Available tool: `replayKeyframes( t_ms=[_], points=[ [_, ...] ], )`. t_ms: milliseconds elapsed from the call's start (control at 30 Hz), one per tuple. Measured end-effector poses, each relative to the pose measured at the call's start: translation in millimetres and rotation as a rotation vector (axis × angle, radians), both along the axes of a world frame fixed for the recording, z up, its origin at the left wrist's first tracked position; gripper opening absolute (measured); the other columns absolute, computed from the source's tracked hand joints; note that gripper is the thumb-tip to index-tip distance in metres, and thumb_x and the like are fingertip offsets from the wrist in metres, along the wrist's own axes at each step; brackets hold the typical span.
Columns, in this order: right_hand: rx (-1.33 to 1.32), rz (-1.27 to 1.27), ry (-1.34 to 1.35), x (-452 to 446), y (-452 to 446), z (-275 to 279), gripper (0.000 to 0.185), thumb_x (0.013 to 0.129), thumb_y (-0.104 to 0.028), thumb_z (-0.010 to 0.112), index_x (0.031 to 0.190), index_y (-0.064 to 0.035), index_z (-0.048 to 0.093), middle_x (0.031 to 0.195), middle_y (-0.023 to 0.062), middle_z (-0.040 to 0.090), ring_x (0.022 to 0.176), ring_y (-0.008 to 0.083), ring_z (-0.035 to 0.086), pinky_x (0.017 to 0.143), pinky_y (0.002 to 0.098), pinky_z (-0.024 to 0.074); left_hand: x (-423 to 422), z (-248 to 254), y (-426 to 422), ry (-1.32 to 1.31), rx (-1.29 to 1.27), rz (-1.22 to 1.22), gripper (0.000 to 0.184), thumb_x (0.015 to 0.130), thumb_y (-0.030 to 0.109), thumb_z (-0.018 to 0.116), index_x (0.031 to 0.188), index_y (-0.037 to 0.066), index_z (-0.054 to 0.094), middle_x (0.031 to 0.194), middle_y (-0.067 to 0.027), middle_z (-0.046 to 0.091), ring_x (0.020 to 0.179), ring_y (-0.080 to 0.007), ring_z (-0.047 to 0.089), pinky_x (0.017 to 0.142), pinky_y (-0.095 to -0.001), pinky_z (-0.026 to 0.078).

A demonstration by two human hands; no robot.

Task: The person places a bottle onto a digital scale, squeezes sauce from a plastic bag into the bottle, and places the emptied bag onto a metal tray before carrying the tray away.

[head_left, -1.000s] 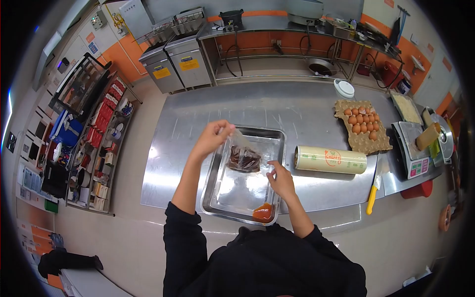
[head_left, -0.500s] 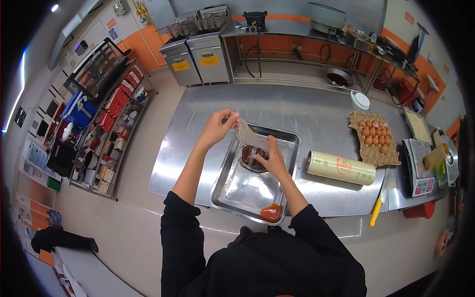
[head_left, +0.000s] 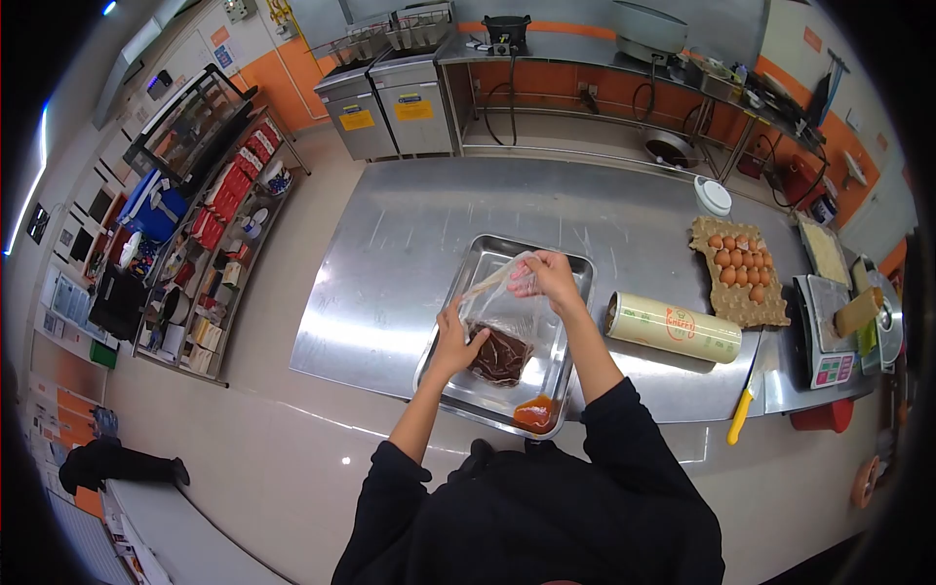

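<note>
Bag (head_left: 504,341) lay mid-frame in tray (head_left: 468,398) | filling in, film end (head_left: 492,285) not yet flat | hands apart: right hand (head_left: 546,279) pinched film, left hand (head_left: 452,346) touched bag, grip unclear!

Eggs (head_left: 739,263) in a cardboard tray (head_left: 765,311), printed roll (head_left: 673,329), yellow-handled knife (head_left: 749,398), white-lidded tub (head_left: 714,198)

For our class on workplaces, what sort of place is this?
Probably a commercial kitchen: what look like deep fryers with wire baskets, a large steel worktable, and a carton of eggs on it.
</note>
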State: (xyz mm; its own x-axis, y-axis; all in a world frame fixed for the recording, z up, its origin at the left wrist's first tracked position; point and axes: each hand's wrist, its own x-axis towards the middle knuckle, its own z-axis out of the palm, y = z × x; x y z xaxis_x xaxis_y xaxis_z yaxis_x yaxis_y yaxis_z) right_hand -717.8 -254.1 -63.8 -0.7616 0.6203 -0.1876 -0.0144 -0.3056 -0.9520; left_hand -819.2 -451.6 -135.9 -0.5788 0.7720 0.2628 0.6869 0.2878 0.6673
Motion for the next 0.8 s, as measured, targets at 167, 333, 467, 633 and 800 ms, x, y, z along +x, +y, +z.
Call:
replayKeyframes(
  t_ms=[167,333,467,633,800],
  points=[
    [0.007,-0.126,-0.010,-4,22,-7,0.016,0.087,-0.005,0.044,0.093,0.0062,0.055,0.082,0.0156,0.063,0.074,0.0253,0.066,0.061,0.0318,0.0565,7,3,-20,-0.585,0.305,0.062,0.058,0.079,0.005,0.062,0.129,0.003,0.033,0.122,-0.0215,0.042,0.115,-0.0276,0.045,0.093,-0.0372,0.041],
    [0.098,-0.443,-0.104,-9,43,-51,0.022,0.083,0.002,0.044,0.103,0.0062,0.051,0.087,0.0162,0.061,0.074,0.0224,0.063,0.063,0.0288,0.0521,30,20,-31,-0.227,0.400,0.389,0.045,0.074,-0.002,0.061,0.115,0.006,0.044,0.104,-0.0111,0.051,0.090,-0.0223,0.054,0.081,-0.0334,0.047],
    [-0.105,-0.308,-0.008,5,78,-77,0.031,0.079,0.006,0.046,0.110,0.0027,0.051,0.101,0.0143,0.053,0.068,0.0142,0.051,0.059,0.0249,0.0417,37,10,-47,0.152,0.048,-0.054,0.028,0.069,0.005,0.068,0.095,0.009,0.058,0.091,-0.0085,0.059,0.091,-0.0270,0.054,0.075,-0.0382,0.045],
    [0.142,-0.484,0.097,39,62,-31,0.028,0.073,0.003,0.054,0.100,-0.0019,0.058,0.082,0.0035,0.056,0.066,0.0116,0.050,0.063,0.0255,0.0416,43,-8,-35,-0.104,0.042,0.142,0.021,0.072,0.015,0.066,0.092,0.010,0.060,0.090,-0.0061,0.060,0.090,-0.0261,0.055,0.079,-0.0392,0.041],
    [0.853,0.049,0.050,38,-43,-43,0.019,0.070,-0.009,0.062,0.089,-0.0094,0.061,0.085,0.0080,0.058,0.078,0.0218,0.055,0.073,0.0337,0.0446,52,2,-29,0.226,-0.196,0.283,0.023,0.073,0.022,0.065,0.092,0.012,0.060,0.089,-0.0050,0.062,0.085,-0.0257,0.055,0.075,-0.0409,0.040]
  ],
)
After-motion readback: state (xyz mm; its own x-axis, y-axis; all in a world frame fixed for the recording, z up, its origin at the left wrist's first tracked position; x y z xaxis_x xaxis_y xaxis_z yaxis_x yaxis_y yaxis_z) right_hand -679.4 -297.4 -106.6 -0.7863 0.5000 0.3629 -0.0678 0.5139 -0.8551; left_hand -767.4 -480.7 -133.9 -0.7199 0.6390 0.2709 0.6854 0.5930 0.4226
